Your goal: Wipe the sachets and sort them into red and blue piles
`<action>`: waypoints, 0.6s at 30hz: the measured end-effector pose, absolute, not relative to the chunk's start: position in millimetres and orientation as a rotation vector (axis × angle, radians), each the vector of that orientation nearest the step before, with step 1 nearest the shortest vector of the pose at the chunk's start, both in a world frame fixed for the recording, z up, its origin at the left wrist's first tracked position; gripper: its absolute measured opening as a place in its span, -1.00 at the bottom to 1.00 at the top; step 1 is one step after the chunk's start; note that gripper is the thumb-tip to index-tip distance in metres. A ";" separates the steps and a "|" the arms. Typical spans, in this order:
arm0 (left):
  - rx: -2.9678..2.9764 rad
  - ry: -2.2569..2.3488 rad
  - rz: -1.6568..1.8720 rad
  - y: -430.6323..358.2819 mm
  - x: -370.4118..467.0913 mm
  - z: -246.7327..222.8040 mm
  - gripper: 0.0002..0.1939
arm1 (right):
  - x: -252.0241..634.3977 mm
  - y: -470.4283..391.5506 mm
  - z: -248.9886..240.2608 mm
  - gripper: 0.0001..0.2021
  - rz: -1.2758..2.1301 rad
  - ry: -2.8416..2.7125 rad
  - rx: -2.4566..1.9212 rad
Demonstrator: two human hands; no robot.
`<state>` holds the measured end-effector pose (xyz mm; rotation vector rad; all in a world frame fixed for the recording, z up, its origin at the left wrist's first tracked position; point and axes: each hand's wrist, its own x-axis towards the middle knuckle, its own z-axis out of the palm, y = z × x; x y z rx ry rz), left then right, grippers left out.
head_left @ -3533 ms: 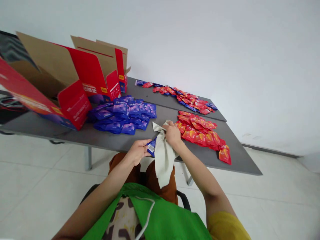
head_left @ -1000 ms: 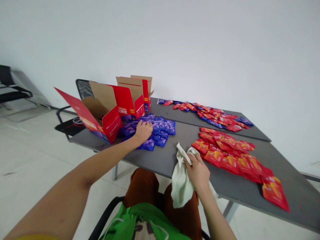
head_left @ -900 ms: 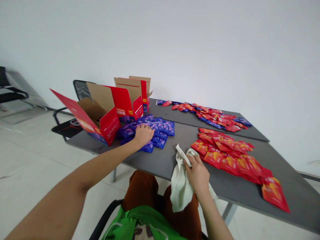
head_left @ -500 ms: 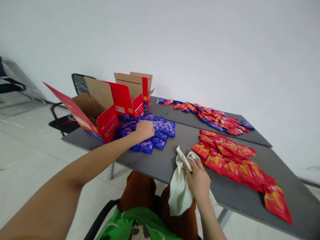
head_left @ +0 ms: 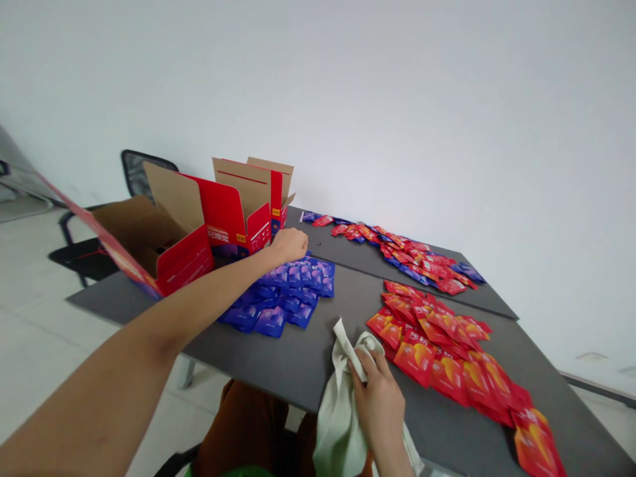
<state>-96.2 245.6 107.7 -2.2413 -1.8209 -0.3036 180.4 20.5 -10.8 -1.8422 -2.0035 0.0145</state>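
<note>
My left hand (head_left: 291, 245) is closed over the back edge of the blue packet pile (head_left: 293, 288), beside the red boxes; whatever its fingers may hold is hidden. At the table's front edge my right hand (head_left: 380, 391) grips a pale green cloth (head_left: 340, 424), which hangs down over the edge. Just right of that hand lie overlapping red packets (head_left: 447, 374) in rows.
Open red cardboard boxes (head_left: 183, 262) stand on the left of the grey table (head_left: 278, 368). Mixed red and blue packets (head_left: 412, 255) lie along the back. A black chair (head_left: 82, 258) is behind the boxes.
My left hand has moved away from me, from the middle of the blue packets to their back edge. The view has shifted, and my right hand still holds the cloth.
</note>
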 end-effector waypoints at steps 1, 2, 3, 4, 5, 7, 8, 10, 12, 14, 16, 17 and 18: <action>-2.276 -1.775 -0.259 256.7 -94.0 108.4 -0.64 | 181.0 20.8 -11.4 -0.72 0.013 -2.012 -1.840; -2.309 -1.731 -0.201 267.8 -91.9 108.4 -0.64 | 181.7 20.9 -11.9 -0.71 0.011 -2.019 -1.837; -2.341 -1.696 -0.139 279.1 -89.9 107.8 -0.64 | 182.2 21.0 -12.5 -0.69 0.006 -2.024 -1.833; -2.370 -1.676 -0.084 290.5 -87.8 106.7 -0.65 | 182.8 20.9 -13.2 -0.67 0.001 -2.028 -1.825; -2.391 -1.674 -0.046 302.1 -85.5 105.2 -0.66 | 183.3 20.9 -14.1 -0.64 0.000 -2.031 -1.816; -2.407 -1.710 -0.030 326.1 -80.0 101.5 -0.67 | 184.0 21.0 -16.7 -0.58 -0.003 -2.030 -1.800; -2.402 -1.740 -0.041 338.4 -76.7 99.6 -0.67 | 184.3 21.2 -18.5 -0.55 -0.006 -2.025 -1.797; -2.377 -1.794 -0.072 363.9 -68.9 96.0 -0.65 | 184.9 22.0 -23.3 -0.51 -0.016 -2.014 -1.798; -2.345 -1.853 -0.090 390.3 -60.2 92.6 -0.63 | 185.7 23.3 -28.9 -0.49 -0.038 -1.997 -1.803; -2.304 -1.931 -0.105 416.9 -50.5 88.4 -0.58 | 186.2 24.4 -34.1 -0.46 -0.054 -1.989 -1.808; -2.269 -2.015 -0.116 442.4 -39.0 82.5 -0.52 | 186.2 24.6 -37.2 -0.42 -0.031 -1.986 -1.816; -2.256 -2.056 -0.120 454.2 -32.2 78.7 -0.49 | 186.0 24.5 -37.5 -0.42 -0.002 -1.983 -1.815; -2.247 -2.096 -0.124 465.2 -24.9 74.3 -0.46 | 185.8 24.4 -37.0 -0.44 0.028 -1.975 -1.813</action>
